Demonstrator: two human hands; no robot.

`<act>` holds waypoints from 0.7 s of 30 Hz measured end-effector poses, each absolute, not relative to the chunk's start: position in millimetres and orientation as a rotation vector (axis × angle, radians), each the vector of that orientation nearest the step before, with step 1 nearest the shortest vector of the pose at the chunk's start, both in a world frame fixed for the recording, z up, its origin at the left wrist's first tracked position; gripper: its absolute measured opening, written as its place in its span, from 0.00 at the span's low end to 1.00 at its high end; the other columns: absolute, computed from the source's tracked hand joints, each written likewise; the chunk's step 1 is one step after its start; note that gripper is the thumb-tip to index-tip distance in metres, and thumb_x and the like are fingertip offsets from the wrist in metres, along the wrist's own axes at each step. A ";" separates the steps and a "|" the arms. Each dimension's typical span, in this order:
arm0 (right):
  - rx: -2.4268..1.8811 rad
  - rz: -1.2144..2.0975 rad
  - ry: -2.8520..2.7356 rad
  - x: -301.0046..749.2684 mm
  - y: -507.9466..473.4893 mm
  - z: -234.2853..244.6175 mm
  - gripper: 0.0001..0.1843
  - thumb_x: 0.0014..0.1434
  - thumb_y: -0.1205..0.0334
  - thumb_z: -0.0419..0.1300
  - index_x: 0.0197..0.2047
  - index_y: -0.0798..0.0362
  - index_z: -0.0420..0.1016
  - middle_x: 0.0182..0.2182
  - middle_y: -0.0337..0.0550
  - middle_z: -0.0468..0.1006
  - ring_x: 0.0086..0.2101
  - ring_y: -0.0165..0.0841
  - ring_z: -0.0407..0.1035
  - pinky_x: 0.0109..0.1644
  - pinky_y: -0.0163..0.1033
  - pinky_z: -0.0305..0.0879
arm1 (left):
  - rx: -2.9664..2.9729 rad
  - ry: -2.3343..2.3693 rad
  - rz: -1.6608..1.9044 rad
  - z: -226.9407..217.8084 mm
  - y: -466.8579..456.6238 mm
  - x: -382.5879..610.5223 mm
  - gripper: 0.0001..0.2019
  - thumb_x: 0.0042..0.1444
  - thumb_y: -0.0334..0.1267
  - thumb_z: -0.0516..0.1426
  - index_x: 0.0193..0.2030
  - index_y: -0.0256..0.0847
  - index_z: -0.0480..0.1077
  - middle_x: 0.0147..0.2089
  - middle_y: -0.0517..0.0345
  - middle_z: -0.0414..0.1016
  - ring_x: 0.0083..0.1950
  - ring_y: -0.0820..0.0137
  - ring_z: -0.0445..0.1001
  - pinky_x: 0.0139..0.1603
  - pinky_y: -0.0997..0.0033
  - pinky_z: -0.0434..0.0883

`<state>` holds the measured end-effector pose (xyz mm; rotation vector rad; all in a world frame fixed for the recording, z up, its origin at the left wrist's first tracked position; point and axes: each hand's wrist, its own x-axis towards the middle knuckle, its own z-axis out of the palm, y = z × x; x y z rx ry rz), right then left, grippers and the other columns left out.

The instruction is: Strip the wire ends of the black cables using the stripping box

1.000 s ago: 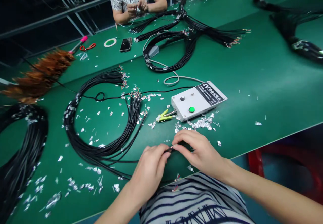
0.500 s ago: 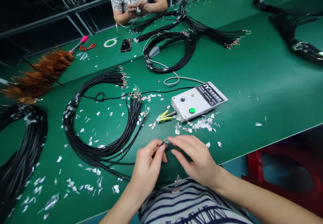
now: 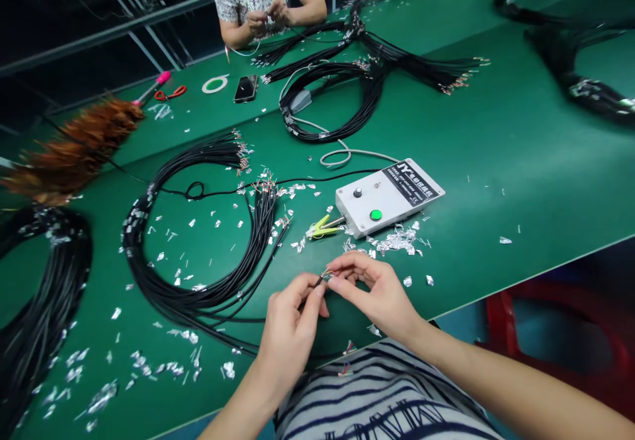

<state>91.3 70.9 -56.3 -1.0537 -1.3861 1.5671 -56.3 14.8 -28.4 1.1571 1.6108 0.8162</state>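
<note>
My left hand (image 3: pixel 292 314) pinches a black cable (image 3: pixel 320 281) between thumb and forefinger, close to its stripped end. Thin coloured wires (image 3: pixel 326 272) fan out from that end. The fingertips of my right hand (image 3: pixel 374 291) close around these wires, thumb below and forefinger above. Just beyond my hands lies a white control box (image 3: pixel 364 205) with a green button and a black label. A yellow-green clip (image 3: pixel 321 227) sits on the shaft at its left side. Left of my hands, a coiled bundle of black cables (image 3: pixel 143 261) rests with its stripped ends towards the middle.
Foil scraps (image 3: pixel 399 241) litter the green table (image 3: pixel 496 162). More cable bundles (image 3: pixel 332 135) lie farther off, and another (image 3: pixel 64 261) at the left. Red scissors (image 3: pixel 170 92), a tape roll (image 3: pixel 215 84), a phone (image 3: pixel 246 88) and a brown duster (image 3: pixel 84 142) are there. Two people sit opposite.
My right hand's fingers have curled in and closed on the wire ends, which are now spread more. A piece of foil has appeared below my right hand. My left hand keeps its hold.
</note>
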 end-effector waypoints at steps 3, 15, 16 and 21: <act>-1.028 1.794 -1.196 85.9 75.3 -55.2 0.10 0.51 0.54 0.67 0.32 0.52 0.78 0.27 0.39 0.77 0.29 0.30 0.70 0.34 0.36 0.66 | 1.141 1.584 0.821 -28.1 15.9 -58.0 0.15 0.64 0.46 0.52 0.34 0.38 0.70 0.24 0.61 0.69 0.21 0.77 0.60 0.22 0.77 0.57; -1.115 2.071 -0.997 80.2 76.0 -45.3 0.11 0.49 0.54 0.64 0.26 0.54 0.73 0.15 0.30 0.66 0.19 0.24 0.57 0.27 0.35 0.50 | 1.151 1.492 1.144 -33.5 16.6 -53.4 0.10 0.60 0.38 0.58 0.48 0.43 0.74 0.43 0.54 0.71 0.39 0.71 0.73 0.35 0.75 0.71; -1.116 2.069 -0.999 80.2 75.5 -45.9 0.11 0.49 0.54 0.64 0.27 0.54 0.73 0.16 0.30 0.66 0.19 0.24 0.57 0.27 0.35 0.50 | 1.155 1.494 1.202 -34.0 18.1 -51.1 0.07 0.58 0.37 0.60 0.43 0.42 0.75 0.42 0.54 0.70 0.40 0.70 0.73 0.35 0.76 0.71; -1.109 2.047 -1.055 82.5 75.1 -46.9 0.12 0.51 0.53 0.64 0.27 0.54 0.73 0.16 0.31 0.67 0.19 0.25 0.58 0.28 0.35 0.51 | 0.967 1.517 1.297 -36.6 21.6 -48.5 0.04 0.58 0.37 0.60 0.38 0.41 0.72 0.37 0.60 0.69 0.24 0.80 0.65 0.22 0.81 0.63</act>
